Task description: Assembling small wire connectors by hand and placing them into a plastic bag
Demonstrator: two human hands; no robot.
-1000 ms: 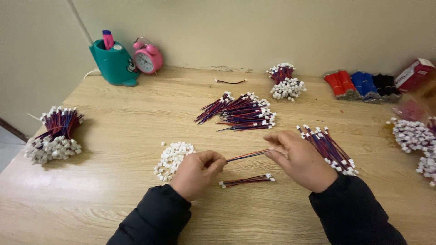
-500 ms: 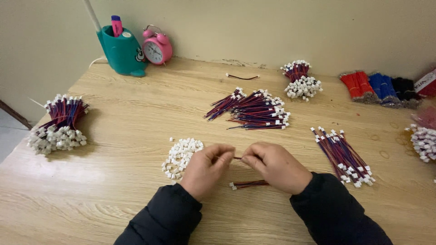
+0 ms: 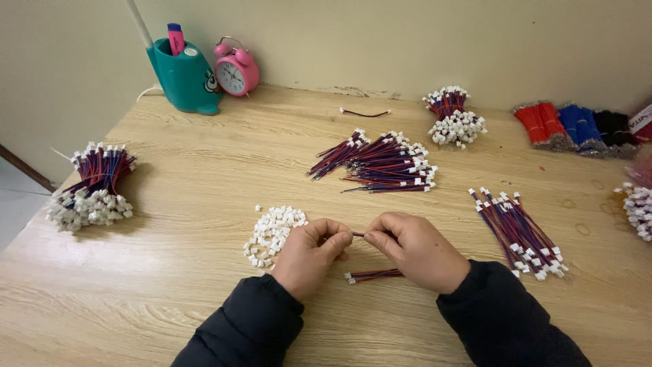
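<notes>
Here, left hand (image 3: 309, 253) & right hand (image 3: 415, 249) meet above the desk (image 3: 204, 177), each grip pinched shut on one short red-blue wire (image 3: 358, 235) stretched btwn fingertips. Pile of white connectors (image 3: 272, 232) just left; a finished wire lead (image 3: 372, 275) lies under the hands.

Red-blue wire lead (image 3: 358, 235): thin, spanning horizontally between pinching fingertips, hovering above wooden table (image 3: 204, 177), mostly hidden.

Soft, even indoor light — faint shadows under the bundles, sharp centre, slight edge distortion.
</notes>
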